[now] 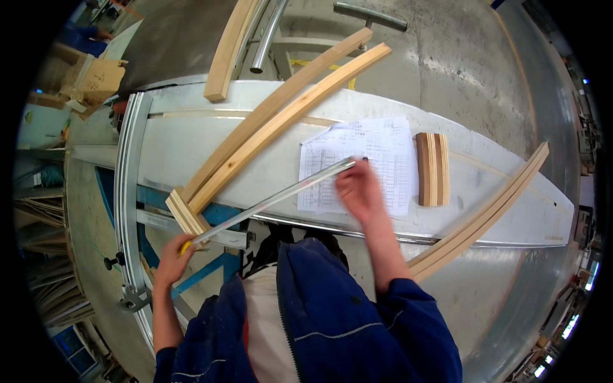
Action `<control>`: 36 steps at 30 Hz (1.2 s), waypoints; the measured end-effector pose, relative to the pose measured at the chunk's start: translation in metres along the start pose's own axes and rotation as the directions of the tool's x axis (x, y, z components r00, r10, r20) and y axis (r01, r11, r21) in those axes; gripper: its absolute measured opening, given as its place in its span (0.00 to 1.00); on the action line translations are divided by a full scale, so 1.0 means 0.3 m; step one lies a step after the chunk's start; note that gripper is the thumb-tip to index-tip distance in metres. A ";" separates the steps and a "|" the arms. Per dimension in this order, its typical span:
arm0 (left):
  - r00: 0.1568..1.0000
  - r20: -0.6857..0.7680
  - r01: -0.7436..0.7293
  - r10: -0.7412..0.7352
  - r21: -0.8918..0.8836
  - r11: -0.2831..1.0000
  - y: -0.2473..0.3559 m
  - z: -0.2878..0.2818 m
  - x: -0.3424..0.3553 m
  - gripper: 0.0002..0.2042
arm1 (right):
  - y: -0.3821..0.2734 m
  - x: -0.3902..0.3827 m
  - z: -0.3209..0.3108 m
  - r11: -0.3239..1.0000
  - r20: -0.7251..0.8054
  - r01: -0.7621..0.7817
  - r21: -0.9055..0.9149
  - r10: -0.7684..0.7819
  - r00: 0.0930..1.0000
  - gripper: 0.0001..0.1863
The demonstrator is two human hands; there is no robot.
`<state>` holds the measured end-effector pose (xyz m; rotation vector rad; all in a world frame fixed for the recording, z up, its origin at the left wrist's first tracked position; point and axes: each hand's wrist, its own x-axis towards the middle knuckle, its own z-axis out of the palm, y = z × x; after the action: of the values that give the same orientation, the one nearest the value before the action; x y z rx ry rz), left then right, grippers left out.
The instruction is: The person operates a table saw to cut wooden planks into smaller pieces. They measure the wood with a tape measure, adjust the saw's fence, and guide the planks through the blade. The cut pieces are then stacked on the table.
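A tape measure stretches slantwise in front of me, its pale blade drawn out in a straight line. Its yellow end sits in my left hand, whose fingers are closed around it beside a short laminated wood block. My right hand, blurred by motion, pinches the other end of the blade above printed paper sheets. Two long curved wooden strips run side by side from the block to beyond the table's far edge.
A metal table lies before me, with an aluminium rail at its left. Another laminated block stands right of the papers. More curved strips cross the right edge. Beyond are a wooden beam and metal tubes.
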<state>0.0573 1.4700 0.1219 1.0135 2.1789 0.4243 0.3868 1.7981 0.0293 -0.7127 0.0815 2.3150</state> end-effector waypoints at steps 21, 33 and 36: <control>0.967 -0.060 0.190 -0.246 -0.474 0.860 -0.002 0.043 0.150 0.12 | 0.183 0.516 0.161 0.738 -0.097 0.246 -0.628 -0.388 0.916 0.10; 0.958 -0.064 0.224 -0.281 -0.448 0.866 -0.152 -0.014 0.147 0.12 | 0.108 0.626 0.155 0.674 -0.206 0.152 -0.723 -0.420 0.884 0.12; 0.965 -0.055 0.221 -0.255 -0.346 0.912 -0.207 -0.025 0.171 0.15 | 0.062 0.673 0.073 0.554 -0.139 0.113 -0.825 -0.393 0.909 0.13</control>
<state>-0.0054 1.4694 0.0705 0.5411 2.1838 0.7157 0.2430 1.9130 -0.0585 -1.4297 -0.9519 1.8411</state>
